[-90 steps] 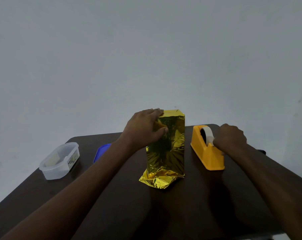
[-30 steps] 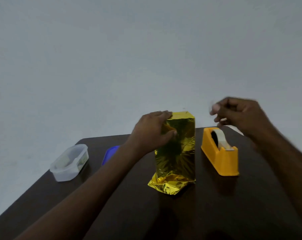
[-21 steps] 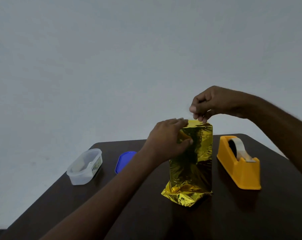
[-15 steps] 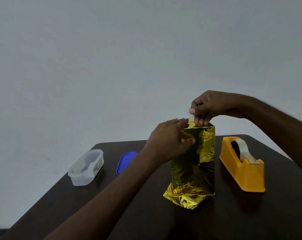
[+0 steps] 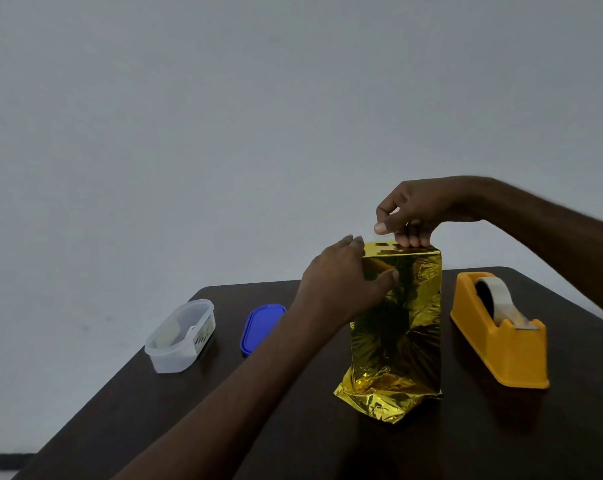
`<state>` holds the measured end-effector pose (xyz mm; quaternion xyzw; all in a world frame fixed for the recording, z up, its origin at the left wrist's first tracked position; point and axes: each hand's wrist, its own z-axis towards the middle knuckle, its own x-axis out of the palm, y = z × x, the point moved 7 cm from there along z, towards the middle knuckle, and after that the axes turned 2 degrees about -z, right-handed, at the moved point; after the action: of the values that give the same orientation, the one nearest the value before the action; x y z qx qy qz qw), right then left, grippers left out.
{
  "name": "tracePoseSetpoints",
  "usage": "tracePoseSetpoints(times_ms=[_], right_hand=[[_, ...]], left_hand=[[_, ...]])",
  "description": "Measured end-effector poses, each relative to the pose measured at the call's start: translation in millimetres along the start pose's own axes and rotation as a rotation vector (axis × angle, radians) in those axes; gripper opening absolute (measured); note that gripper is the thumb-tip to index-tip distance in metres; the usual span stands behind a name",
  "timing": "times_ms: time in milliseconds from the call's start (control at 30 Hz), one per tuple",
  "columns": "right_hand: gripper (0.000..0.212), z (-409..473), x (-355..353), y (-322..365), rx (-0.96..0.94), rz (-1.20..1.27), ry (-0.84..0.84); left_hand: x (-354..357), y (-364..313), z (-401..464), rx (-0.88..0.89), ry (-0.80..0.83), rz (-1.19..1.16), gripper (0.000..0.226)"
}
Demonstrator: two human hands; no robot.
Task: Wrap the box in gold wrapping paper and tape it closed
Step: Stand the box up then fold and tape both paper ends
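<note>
At the frame's centre right, the gold-wrapped box [image 5: 397, 317] stands upright on the table [image 5: 293, 427], gripped by the left hand [image 5: 345, 285], while the right hand [image 5: 417, 213], fingers [image 5: 410, 239] curled onto its top fold, is best pressed flat so tape is smoothed without wrinkles.

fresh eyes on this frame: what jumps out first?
The gold-wrapped box standing upright mid-table, its shiny paper crumpled loose at the base. The left hand grips its upper left edge while the right hand presses fingertips on its top. Next, the orange tape dispenser just right of it; a clear plastic container and blue lid lie to the left.
</note>
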<state>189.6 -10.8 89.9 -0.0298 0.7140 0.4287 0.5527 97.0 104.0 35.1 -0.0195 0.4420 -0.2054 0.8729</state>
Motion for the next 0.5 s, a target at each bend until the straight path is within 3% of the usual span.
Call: tracePoseSetpoints(times_ms=[300,500], right_hand=[[0.029,8.9,3.5,1.2,0.027,-0.108,0.041],[0.041,14.4,6.3,-2.8,0.079,-0.220,0.020]], left_hand=[[-0.7,-0.5,-0.7,-0.003,-0.006,0.007,0.060],[-1.9,-2.2,-2.7,0.004,-0.009,0.007,0.064]])
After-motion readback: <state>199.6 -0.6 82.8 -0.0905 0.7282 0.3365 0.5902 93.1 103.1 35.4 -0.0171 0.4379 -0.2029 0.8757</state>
